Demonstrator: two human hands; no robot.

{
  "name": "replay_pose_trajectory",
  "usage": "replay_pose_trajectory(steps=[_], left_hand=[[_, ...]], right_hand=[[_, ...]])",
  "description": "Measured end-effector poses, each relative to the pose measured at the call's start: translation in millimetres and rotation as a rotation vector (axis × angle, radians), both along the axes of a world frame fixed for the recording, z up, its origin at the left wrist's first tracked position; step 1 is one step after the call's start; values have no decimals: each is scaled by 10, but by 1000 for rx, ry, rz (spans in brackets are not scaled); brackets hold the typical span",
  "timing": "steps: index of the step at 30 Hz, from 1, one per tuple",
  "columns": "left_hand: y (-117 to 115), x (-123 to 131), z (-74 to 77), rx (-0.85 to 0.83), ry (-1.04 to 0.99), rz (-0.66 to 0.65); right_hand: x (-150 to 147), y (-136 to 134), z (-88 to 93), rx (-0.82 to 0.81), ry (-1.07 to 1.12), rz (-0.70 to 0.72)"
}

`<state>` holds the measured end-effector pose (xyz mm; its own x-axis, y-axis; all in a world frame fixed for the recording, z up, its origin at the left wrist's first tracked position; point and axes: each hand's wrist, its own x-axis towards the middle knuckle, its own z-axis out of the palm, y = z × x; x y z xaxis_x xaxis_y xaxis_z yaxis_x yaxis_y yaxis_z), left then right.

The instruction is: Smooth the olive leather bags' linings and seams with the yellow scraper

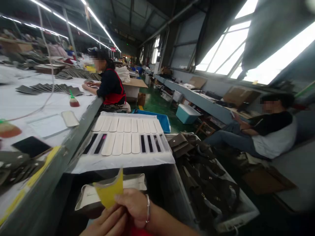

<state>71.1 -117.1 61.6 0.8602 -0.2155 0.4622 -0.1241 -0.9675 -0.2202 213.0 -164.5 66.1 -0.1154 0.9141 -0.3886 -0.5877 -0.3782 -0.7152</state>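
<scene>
A thin yellow sheet (109,191) with a pale edge is bent upward between my hands. My right hand (136,205), with a silver bangle at the wrist, pinches its right side between thumb and fingers. Below, my left hand (112,221) has its fingers curled at the sheet's lower edge, touching the right hand. Behind the sheet lies a cream-and-dark item (86,196) in a dark bin. Just beyond, a white tray (118,163) carries rows of cream rounded strips (122,144), with several dark slots among them.
To the right, a crate (236,214) is full of dark bags (204,180). A grey-edged table (81,123) on the left bears a phone (31,146), a glue bottle (74,102) and dark pieces (49,88). One person (110,82) works there; another person (273,127) sits right.
</scene>
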Motion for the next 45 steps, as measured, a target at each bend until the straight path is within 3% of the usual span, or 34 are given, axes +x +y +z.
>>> replay_pose_trajectory(steps=[3, 5, 6, 8, 10, 11, 13, 16, 20, 25, 27, 35, 45], left_hand=[[5, 456, 209, -129, 123, -136], [152, 582, 229, -286, 194, -194], [274, 617, 196, -398, 225, -145], [582, 690, 65, -679, 307, 108], [903, 813, -102, -938, 461, 362], [1041, 896, -180, -1046, 556, 401], [1239, 1085, -299, -1243, 768, 321], [1367, 1333, -403, -1457, 996, 82], [1440, 1476, -601, -1783, 1124, -18], [1494, 1552, -928, -2280, 1118, -147], [1490, 1601, -982, -2313, 1126, -158], [1488, 1628, -1036, -2138, 1263, -153], [1451, 1480, -1179, -2253, 1323, -55]], right_hand=[[497, -190, 98, 117, -217, -136], [901, -312, 76, 55, -401, -117], [1100, -353, 46, -32, -502, -46], [1443, -372, -34, -210, -724, 140], [1663, -295, -122, -270, -1078, 364], [1723, -224, -167, -249, -1268, 464], [1764, -38, -255, -168, -1561, 609], [1718, 249, -373, -67, -1746, 684], [1633, 487, -483, -31, -1859, 644], [1618, 618, -584, 14, -1960, 536], [1637, 653, -623, 95, -1974, 549], [1665, 722, -746, 374, -1955, 557], [1673, 772, -770, 501, -1948, 612]])
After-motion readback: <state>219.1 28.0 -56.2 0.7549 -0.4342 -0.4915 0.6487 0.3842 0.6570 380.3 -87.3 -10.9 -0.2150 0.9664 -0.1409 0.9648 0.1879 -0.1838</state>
